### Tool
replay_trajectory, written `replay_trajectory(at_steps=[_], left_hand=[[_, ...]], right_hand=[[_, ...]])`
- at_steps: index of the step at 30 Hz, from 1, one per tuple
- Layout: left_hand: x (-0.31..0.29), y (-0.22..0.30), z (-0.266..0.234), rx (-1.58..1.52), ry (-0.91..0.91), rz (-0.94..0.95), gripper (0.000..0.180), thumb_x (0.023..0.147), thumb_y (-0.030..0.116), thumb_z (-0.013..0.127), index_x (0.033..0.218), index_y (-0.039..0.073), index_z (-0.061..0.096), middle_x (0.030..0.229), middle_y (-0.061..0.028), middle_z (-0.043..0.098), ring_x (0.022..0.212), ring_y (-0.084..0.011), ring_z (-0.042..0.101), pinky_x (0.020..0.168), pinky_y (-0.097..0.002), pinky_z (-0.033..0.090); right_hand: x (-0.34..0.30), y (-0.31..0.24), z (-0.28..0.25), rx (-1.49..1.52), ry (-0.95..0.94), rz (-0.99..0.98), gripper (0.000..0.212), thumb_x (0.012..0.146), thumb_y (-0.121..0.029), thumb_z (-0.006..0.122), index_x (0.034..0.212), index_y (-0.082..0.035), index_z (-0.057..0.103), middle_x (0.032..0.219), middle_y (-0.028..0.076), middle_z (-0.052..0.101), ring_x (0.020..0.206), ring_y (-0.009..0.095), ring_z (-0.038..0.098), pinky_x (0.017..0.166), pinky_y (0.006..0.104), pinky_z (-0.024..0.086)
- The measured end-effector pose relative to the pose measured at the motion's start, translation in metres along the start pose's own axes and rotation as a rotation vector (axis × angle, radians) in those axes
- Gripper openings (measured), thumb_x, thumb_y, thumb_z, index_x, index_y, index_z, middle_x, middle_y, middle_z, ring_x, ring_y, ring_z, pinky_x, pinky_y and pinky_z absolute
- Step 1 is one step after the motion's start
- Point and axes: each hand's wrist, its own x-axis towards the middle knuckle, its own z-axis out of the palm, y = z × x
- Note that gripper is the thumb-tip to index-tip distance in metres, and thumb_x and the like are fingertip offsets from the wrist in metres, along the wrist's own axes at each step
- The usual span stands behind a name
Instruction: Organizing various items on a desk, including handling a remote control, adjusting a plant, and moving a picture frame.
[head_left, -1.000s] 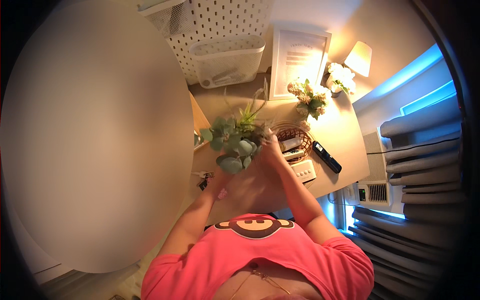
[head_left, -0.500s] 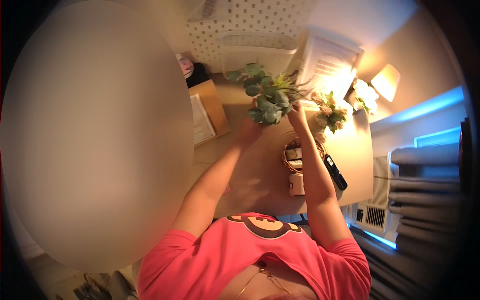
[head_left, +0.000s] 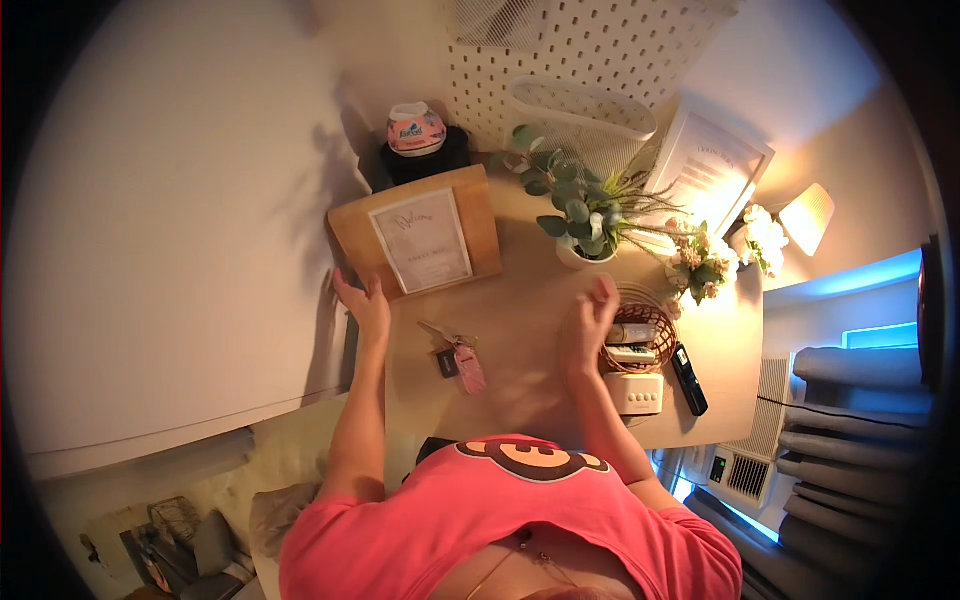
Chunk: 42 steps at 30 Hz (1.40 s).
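My left hand is open, fingers apart, beside the lower left corner of a wooden board. A white-framed sign rests against that board. Loosely open and holding nothing, my right hand hovers over the table just left of a woven basket. Beyond it stands a green leafy plant in a white pot. Between my arms lies a bunch of keys with a pink tag on the table.
Right of my right forearm are a white box with buttons and a black handheld device. Flowers, a framed print and a lit lamp stand behind. A pink-and-white container is behind the board.
The plant has left my hands and stands on the table. My left hand has moved left toward the board; my right has drawn nearer to me. The board and keys show more fully.
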Motion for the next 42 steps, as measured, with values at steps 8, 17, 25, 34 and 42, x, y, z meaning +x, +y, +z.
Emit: replay_trajectory(at_steps=[8, 17, 25, 34, 42], left_hand=[[0.024, -0.033, 0.029, -0.427, -0.281, -0.322, 0.03, 0.096, 0.023, 0.043, 0.109, -0.003, 0.047, 0.094, -0.0077, 0.053, 0.088, -0.0161, 0.048, 0.081, -0.0279, 0.038], [0.05, -0.029, 0.047, -0.247, -0.245, -0.118, 0.026, 0.095, 0.023, 0.044, 0.089, -0.001, 0.049, 0.076, -0.0032, 0.047, 0.074, -0.0122, 0.042, 0.068, -0.0267, 0.037], [0.068, -0.036, 0.048, -0.213, -0.319, -0.235, 0.023, 0.094, 0.02, 0.044, 0.095, -0.003, 0.049, 0.08, -0.0072, 0.049, 0.075, -0.0157, 0.045, 0.07, -0.0289, 0.038], [-0.021, 0.002, -0.019, -0.065, -0.423, 0.019, 0.026, 0.09, 0.011, 0.049, 0.114, 0.002, 0.051, 0.113, -0.0148, 0.049, 0.103, -0.0259, 0.048, 0.085, -0.0352, 0.041], [-0.087, 0.042, -0.036, 0.231, -0.988, 0.612, 0.061, 0.071, 0.022, 0.069, 0.127, 0.014, 0.045, 0.13, -0.017, 0.038, 0.118, -0.0374, 0.035, 0.1, -0.048, 0.028]], right_hand=[[0.046, 0.066, 0.115, -0.496, -0.383, 0.03, 0.064, 0.081, -0.011, 0.055, 0.137, -0.006, 0.023, 0.121, 0.022, 0.047, 0.1, 0.034, 0.055, 0.082, 0.0384, 0.046], [0.08, 0.063, 0.133, -0.559, -0.508, 0.178, 0.068, 0.081, -0.018, 0.055, 0.138, -0.007, 0.02, 0.115, 0.023, 0.055, 0.106, 0.037, 0.054, 0.088, 0.0412, 0.043], [0.065, 0.058, 0.125, -0.713, -0.398, 0.033, 0.056, 0.08, -0.017, 0.055, 0.131, -0.005, 0.033, 0.105, 0.023, 0.056, 0.096, 0.039, 0.055, 0.085, 0.0429, 0.044], [-0.066, 0.04, 0.044, -0.675, -0.705, 0.362, 0.04, 0.072, -0.025, 0.066, 0.099, 0.0, 0.052, 0.105, 0.019, 0.054, 0.099, 0.035, 0.052, 0.079, 0.0404, 0.046], [-0.123, 0.047, 0.043, -1.107, -0.626, -0.015, 0.048, 0.068, -0.039, 0.07, 0.091, 0.0, 0.054, 0.102, 0.02, 0.055, 0.098, 0.035, 0.054, 0.078, 0.0434, 0.046]])
